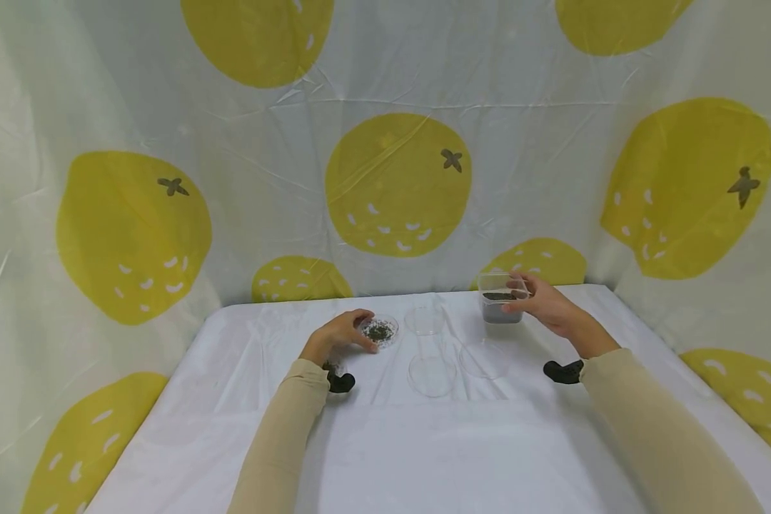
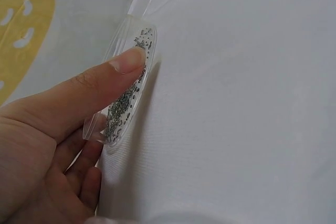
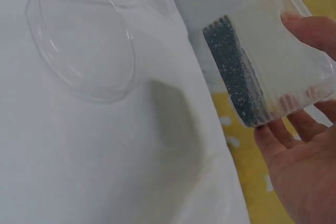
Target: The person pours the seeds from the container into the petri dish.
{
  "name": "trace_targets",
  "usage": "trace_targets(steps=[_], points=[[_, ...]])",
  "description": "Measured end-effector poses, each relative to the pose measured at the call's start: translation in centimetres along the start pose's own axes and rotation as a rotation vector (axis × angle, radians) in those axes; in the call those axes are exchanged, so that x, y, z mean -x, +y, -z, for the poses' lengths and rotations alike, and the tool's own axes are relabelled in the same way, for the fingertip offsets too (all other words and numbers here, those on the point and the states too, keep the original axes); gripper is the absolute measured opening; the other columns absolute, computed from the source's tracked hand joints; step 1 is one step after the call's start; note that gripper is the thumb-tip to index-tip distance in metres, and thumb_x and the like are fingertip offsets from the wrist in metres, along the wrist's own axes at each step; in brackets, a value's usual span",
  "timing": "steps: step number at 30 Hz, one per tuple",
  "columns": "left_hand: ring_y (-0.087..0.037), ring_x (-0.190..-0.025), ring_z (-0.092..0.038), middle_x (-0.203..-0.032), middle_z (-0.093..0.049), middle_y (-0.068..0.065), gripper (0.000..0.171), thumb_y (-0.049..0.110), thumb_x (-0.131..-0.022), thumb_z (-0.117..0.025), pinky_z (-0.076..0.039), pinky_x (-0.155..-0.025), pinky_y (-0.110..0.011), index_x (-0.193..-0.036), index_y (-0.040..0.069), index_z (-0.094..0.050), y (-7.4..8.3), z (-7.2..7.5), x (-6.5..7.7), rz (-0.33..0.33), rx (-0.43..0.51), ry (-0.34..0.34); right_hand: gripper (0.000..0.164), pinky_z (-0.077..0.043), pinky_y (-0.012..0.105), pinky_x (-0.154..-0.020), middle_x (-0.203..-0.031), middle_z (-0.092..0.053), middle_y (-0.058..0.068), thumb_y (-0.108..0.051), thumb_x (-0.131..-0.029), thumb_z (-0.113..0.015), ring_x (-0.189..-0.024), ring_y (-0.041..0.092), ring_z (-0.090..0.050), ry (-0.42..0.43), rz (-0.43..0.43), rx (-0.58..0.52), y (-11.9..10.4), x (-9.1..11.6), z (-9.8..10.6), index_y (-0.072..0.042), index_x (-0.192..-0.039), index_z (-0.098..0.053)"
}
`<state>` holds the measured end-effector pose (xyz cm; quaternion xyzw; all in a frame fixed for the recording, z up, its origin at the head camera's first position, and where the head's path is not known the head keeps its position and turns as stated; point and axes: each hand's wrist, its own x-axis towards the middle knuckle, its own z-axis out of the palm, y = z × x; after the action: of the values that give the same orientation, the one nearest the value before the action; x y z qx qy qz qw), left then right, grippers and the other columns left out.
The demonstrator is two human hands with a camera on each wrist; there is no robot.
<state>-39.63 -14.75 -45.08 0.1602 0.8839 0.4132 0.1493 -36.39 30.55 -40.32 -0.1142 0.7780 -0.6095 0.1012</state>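
Note:
My left hand [image 1: 342,330] grips a clear petri dish [image 1: 382,333] by its near left side, thumb on the rim and fingers round the far side. Dark green granules [image 2: 123,106] are scattered across the dish's floor, and the dish sits right at the white cloth. Over at the back right, my right hand [image 1: 549,308] holds a clear square plastic tub [image 1: 502,314] up off the table, thumb on one side and fingers on the other. A layer of dark, speckled granules [image 3: 231,66] fills the lower part of the tub, whose shadow falls on the cloth.
Between the hands lie three clear round dishes or lids: one at the back [image 1: 424,321], one in front [image 1: 432,376] and one to the right [image 1: 482,359]. A white cloth covers the table [image 1: 450,457]. Behind it hangs a lemon-patterned curtain [image 1: 263,178].

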Motion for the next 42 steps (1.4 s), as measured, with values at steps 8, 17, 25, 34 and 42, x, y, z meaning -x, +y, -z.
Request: trace_targets(steps=[8,17,25,34,42], points=[[-0.027,-0.145,-0.04,-0.153,-0.052,-0.01,0.089,0.016,-0.075,-0.096,-0.029,-0.119,-0.042,-0.151,0.007,-0.052,-0.2,0.0,0.0,0.0,0.009,0.012,0.102,-0.014,0.066,-0.118,-0.166,-0.008,0.031,-0.005,-0.097,-0.073,-0.151,0.051,-0.009,-0.001,-0.015,0.047,1.8,2.2,3.9,-0.001,-0.164,0.004],[-0.028,-0.145,-0.04,-0.153,-0.051,-0.012,0.089,0.015,-0.076,-0.095,-0.029,-0.119,-0.042,-0.152,0.005,-0.05,0.0,-0.1,0.2,-0.021,0.007,0.004,0.095,-0.025,0.055,-0.117,-0.166,-0.004,0.031,-0.006,-0.099,-0.068,-0.152,0.049,-0.004,-0.106,-0.065,0.05,5.0,4.1,6.6,-0.001,-0.164,0.002],[-0.028,-0.146,-0.039,-0.154,-0.051,-0.011,0.089,0.019,-0.075,-0.096,-0.028,-0.12,-0.044,-0.152,0.006,-0.051,0.2,-0.1,0.2,-0.017,-0.038,0.008,0.097,-0.03,0.041,-0.114,-0.168,0.002,0.026,-0.007,-0.099,-0.069,-0.151,0.044,-0.006,-0.137,-0.111,-0.014,6.4,5.0,6.9,-0.004,-0.164,0.004],[-0.028,-0.146,-0.039,-0.154,-0.05,-0.011,0.09,0.017,-0.076,-0.095,-0.028,-0.12,-0.043,-0.153,0.006,-0.049,0.1,0.0,0.3,-0.018,-0.003,-0.011,0.101,-0.015,0.058,-0.119,-0.168,0.002,0.026,-0.009,-0.098,-0.071,-0.151,0.043,-0.009,-0.15,-0.155,0.016,5.9,4.7,7.0,-0.006,-0.164,0.006],[-0.028,-0.146,-0.039,-0.154,-0.051,-0.01,0.091,0.018,-0.076,-0.095,-0.029,-0.119,-0.044,-0.154,0.007,-0.049,0.0,0.1,0.2,-0.017,-0.023,-0.016,0.111,-0.003,0.068,-0.117,-0.166,0.008,0.031,-0.002,-0.097,-0.071,-0.151,0.051,0.006,-0.162,-0.144,0.013,5.0,4.5,7.1,-0.01,-0.163,0.019]])
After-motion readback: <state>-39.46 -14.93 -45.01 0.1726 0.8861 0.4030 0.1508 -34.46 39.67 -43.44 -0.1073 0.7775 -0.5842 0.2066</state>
